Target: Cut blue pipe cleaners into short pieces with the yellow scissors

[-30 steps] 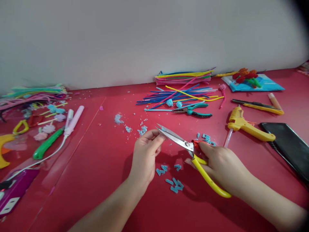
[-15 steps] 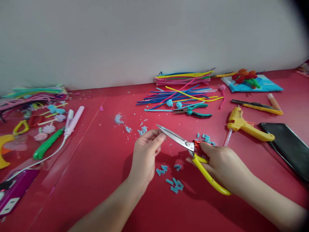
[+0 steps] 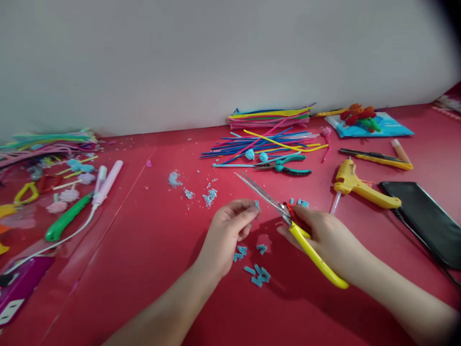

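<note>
My left hand pinches a small light-blue piece of pipe cleaner between thumb and fingertips. Around the handles of a pair of scissors, one yellow and one mostly hidden red, my right hand is closed. The blades stand a little apart, pointing up and left, just beyond the held piece. On the table below lie several short cut blue pieces, and more blue pieces rest behind my right hand. Blue fluff is scattered past my left hand.
At the back lie bundled pipe cleaners, loose ones, and pliers. On the right are a yellow glue gun, a utility knife and a black phone. A pink hot tool and green-handled tool lie left.
My left hand has moved slightly right and down, and the blue piece now shows at its fingertips. The scissor blades have parted and turned more upward.
</note>
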The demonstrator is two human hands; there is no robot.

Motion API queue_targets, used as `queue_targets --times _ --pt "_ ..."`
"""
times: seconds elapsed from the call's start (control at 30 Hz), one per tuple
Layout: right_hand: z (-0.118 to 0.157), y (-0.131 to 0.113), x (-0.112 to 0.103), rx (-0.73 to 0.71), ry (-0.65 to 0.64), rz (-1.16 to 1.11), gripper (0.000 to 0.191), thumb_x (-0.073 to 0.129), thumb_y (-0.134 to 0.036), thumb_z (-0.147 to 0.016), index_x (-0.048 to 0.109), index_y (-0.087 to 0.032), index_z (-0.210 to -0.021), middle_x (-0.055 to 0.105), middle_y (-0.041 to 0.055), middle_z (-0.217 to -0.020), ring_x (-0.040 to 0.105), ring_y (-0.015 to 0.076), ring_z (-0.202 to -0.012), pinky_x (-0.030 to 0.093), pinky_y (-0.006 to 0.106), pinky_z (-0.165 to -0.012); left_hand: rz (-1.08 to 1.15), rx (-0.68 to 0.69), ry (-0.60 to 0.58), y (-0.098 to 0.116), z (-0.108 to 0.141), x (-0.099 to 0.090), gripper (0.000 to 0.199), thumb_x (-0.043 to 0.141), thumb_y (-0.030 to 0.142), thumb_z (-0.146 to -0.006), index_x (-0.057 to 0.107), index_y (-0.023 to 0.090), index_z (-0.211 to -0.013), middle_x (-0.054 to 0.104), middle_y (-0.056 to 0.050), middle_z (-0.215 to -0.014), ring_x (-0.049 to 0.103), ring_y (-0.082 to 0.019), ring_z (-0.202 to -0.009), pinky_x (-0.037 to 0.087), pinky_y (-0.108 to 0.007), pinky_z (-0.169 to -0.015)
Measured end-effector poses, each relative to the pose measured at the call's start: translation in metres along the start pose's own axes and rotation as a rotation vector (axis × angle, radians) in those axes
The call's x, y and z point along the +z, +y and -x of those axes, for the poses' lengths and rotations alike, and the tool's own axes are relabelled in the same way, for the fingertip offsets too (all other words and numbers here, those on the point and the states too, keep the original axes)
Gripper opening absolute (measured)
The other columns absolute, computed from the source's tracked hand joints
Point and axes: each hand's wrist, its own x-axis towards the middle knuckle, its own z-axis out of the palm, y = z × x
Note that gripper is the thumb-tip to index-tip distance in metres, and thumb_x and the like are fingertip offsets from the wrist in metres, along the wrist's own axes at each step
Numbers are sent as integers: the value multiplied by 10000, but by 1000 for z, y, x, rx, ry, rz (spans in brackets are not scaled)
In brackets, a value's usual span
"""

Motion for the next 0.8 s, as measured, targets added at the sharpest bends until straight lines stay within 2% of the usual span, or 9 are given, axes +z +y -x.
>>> queue_targets --times 0.2,0.3,0.4,0.5,0.6,0.8 --pt "0 -5 -3 18 -90 -459 122 431 -306 -762 464 -194 -728 463 -40 -594 416 85 -534 322 192 -470 -92 -158 -208 0 6 10 112 569 262 -711 599 156 -730 566 -10 -651 339 -36 -444 181 -192 -413" --pt "1 -6 -4 45 -165 -688 152 435 -335 -775 474 -191 -746 422 -61 -552 393 64 -478 338 180 -449 -125 -194 -283 1 7 12 118 557 262 -714 597 153 -691 551 -7 -630 341 -43 -447 195 -195 -424" --pt "2 -6 -4 70 -242 -815 179 422 -355 -786 465 -184 -755 390 -72 -498 375 59 -416 335 186 -410 -167 -191 -315 1 7 12 121 561 263 -710 592 150 -679 535 -6 -620 347 -55 -459 209 -199 -432" --pt "2 -7 -7 76 -300 -861 155 416 -330 -791 458 -181 -780 386 -77 -482 380 62 -399 338 192 -407 -183 -195 -327 0 7 12 123 557 261 -711 584 148 -668 524 -3 -613 337 -57 -456 212 -201 -432" --pt "3 -9 -11 78 -284 -809 107 434 -280 -773 453 -184 -729 379 -77 -492 374 58 -416 328 184 -415 -219 -187 -333 0 7 12 109 539 243 -722 592 153 -691 528 -2 -621 338 -60 -465 226 -200 -441" --pt "6 -9 -4 37 -137 -544 95 427 -241 -744 438 -192 -663 404 -55 -552 384 75 -507 314 190 -461 -472 33 -229 -3 11 12 99 555 250 -706 601 163 -692 507 -6 -635 425 -106 -569 320 -223 -522"
